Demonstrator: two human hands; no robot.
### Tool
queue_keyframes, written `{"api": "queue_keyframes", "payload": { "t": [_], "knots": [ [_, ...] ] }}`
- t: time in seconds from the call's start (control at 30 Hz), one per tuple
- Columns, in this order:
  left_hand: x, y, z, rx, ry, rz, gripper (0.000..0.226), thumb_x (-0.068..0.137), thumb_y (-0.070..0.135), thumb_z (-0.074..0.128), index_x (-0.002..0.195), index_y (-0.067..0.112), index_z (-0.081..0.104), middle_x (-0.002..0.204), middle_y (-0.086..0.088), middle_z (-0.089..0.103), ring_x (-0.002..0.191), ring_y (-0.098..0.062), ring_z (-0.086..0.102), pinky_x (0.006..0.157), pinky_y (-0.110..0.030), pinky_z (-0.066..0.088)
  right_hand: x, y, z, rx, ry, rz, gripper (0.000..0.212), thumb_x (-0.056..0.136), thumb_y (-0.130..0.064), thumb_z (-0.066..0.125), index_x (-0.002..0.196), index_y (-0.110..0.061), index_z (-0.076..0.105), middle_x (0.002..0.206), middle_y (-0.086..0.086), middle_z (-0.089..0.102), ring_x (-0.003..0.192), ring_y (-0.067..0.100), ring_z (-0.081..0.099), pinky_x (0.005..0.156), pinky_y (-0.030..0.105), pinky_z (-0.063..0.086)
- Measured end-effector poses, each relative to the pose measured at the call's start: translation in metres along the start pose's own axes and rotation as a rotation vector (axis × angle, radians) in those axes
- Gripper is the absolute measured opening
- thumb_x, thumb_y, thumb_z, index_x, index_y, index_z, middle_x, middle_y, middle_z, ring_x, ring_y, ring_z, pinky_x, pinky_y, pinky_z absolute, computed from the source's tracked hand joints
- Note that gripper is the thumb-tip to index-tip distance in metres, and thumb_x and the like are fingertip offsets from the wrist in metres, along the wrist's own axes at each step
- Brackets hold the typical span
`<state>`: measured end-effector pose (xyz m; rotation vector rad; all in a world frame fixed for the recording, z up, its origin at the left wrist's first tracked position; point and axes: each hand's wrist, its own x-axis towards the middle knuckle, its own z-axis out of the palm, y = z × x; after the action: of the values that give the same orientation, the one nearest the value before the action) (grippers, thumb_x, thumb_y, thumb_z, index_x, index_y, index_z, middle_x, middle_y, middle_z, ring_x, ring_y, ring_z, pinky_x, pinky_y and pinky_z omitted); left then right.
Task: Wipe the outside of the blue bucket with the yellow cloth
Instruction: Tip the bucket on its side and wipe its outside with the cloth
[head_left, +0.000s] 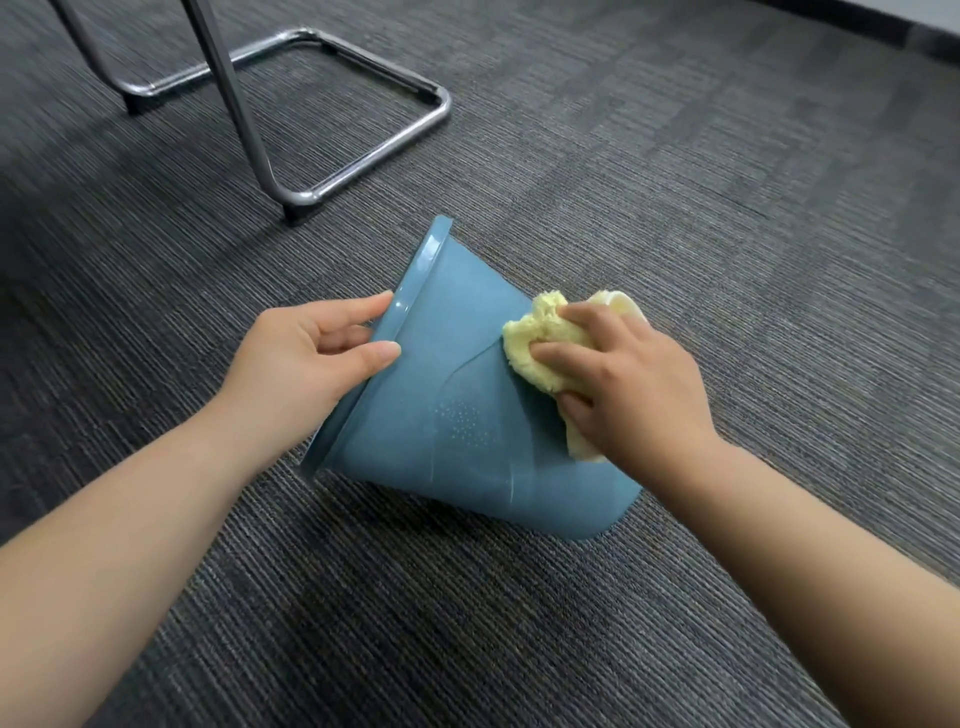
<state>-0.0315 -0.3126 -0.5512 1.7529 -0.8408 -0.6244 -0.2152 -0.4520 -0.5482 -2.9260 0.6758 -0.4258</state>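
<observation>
From my feed, the blue bucket lies tipped on its side on the grey carpet floor, with its rim to the left and its base toward the lower right. My left hand grips the rim. The thumb lies against the outer edge, the forefinger reaches up to the lip, and the other fingers curl in behind it, so the hand is half closed around the rim. My right hand holds the yellow cloth bunched up, fingers curled over it, and presses it to the bucket's outer wall near the base end. A fold of cloth sticks out past the knuckles and another hangs below the palm. A chrome chair frame stands on the carpet behind the bucket, apart from it.
</observation>
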Motion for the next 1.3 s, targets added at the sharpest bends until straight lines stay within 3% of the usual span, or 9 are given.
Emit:
{"api": "queue_keyframes", "payload": {
  "t": [0.2, 0.27, 0.43, 0.57, 0.73, 0.83, 1.0, 1.17, 1.3],
  "knots": [
    [0.001, -0.004, -0.002, -0.012, 0.018, 0.015, 0.038, 0.073, 0.01, 0.066, 0.083, 0.046, 0.063, 0.066, 0.029, 0.069, 0.07, 0.007, 0.064, 0.074, -0.017, 0.054, -0.014, -0.019, 0.005, -0.036, -0.018, -0.212, 0.026, 0.057, -0.017, 0.077, 0.083, -0.02, 0.071, 0.096, 0.013, 0.071, 0.063, 0.031, 0.062, 0.052, 0.032, 0.05],
    [0.001, -0.004, -0.001, -0.029, 0.018, 0.02, 0.038, 0.073, 0.007, 0.065, 0.087, 0.042, 0.062, 0.063, 0.029, 0.068, 0.068, 0.008, 0.063, 0.068, -0.011, 0.052, -0.011, -0.012, 0.004, -0.032, -0.007, -0.168, 0.021, 0.064, -0.018, 0.066, 0.084, -0.019, 0.071, 0.096, 0.014, 0.07, 0.064, 0.033, 0.063, 0.053, 0.033, 0.05],
    [0.0, -0.005, 0.0, -0.081, 0.038, 0.009, 0.036, 0.074, 0.003, 0.062, 0.09, 0.036, 0.06, 0.059, 0.027, 0.067, 0.063, 0.008, 0.063, 0.055, -0.008, 0.048, -0.008, 0.013, 0.003, -0.024, -0.124, 0.125, 0.029, 0.07, -0.014, 0.071, 0.099, -0.017, 0.067, 0.118, 0.016, 0.059, 0.091, 0.037, 0.057, 0.068, 0.039, 0.045],
    [0.003, -0.008, -0.002, -0.031, 0.052, 0.018, 0.038, 0.074, 0.005, 0.064, 0.089, 0.039, 0.06, 0.058, 0.03, 0.066, 0.062, 0.01, 0.062, 0.059, -0.006, 0.049, -0.017, 0.007, 0.006, -0.025, -0.074, 0.006, 0.031, 0.052, -0.008, 0.08, 0.082, -0.015, 0.071, 0.097, 0.019, 0.068, 0.067, 0.038, 0.061, 0.052, 0.038, 0.049],
    [0.003, -0.011, -0.005, -0.027, 0.069, 0.004, 0.038, 0.074, 0.003, 0.063, 0.089, 0.038, 0.06, 0.057, 0.03, 0.066, 0.061, 0.01, 0.062, 0.061, -0.007, 0.05, -0.023, 0.007, 0.007, -0.011, -0.113, -0.127, 0.03, 0.053, -0.01, 0.08, 0.081, -0.018, 0.071, 0.095, 0.017, 0.07, 0.062, 0.034, 0.062, 0.051, 0.039, 0.053],
    [0.003, -0.011, -0.005, -0.043, 0.059, -0.003, 0.042, 0.073, 0.002, 0.062, 0.102, 0.032, 0.057, 0.058, 0.028, 0.067, 0.061, 0.009, 0.062, 0.058, -0.008, 0.05, -0.022, 0.021, 0.006, -0.034, -0.104, -0.039, 0.033, 0.052, -0.01, 0.081, 0.084, -0.017, 0.072, 0.099, 0.018, 0.069, 0.069, 0.037, 0.063, 0.054, 0.038, 0.051],
    [0.003, -0.012, -0.005, -0.076, 0.066, -0.022, 0.044, 0.074, 0.0, 0.061, 0.11, 0.026, 0.054, 0.058, 0.026, 0.067, 0.06, 0.007, 0.063, 0.053, -0.009, 0.049, -0.029, 0.045, 0.013, -0.082, -0.138, 0.213, 0.028, 0.077, -0.019, 0.063, 0.105, -0.024, 0.064, 0.128, 0.009, 0.051, 0.104, 0.034, 0.05, 0.069, 0.036, 0.041],
    [0.006, -0.012, -0.005, -0.06, 0.069, -0.014, 0.04, 0.073, 0.003, 0.063, 0.099, 0.032, 0.059, 0.06, 0.026, 0.068, 0.063, 0.006, 0.064, 0.061, -0.01, 0.052, -0.033, 0.029, 0.01, -0.081, -0.106, 0.062, 0.033, 0.048, -0.009, 0.082, 0.079, -0.015, 0.072, 0.097, 0.019, 0.069, 0.067, 0.038, 0.062, 0.049, 0.036, 0.048],
    [0.007, -0.013, -0.005, -0.061, 0.074, -0.009, 0.039, 0.073, 0.004, 0.064, 0.098, 0.033, 0.06, 0.061, 0.026, 0.069, 0.065, 0.005, 0.064, 0.064, -0.012, 0.053, -0.039, 0.02, 0.011, -0.084, -0.113, -0.085, 0.034, 0.046, -0.014, 0.083, 0.078, -0.019, 0.072, 0.093, 0.014, 0.071, 0.06, 0.032, 0.062, 0.05, 0.034, 0.051]
  ]
}}
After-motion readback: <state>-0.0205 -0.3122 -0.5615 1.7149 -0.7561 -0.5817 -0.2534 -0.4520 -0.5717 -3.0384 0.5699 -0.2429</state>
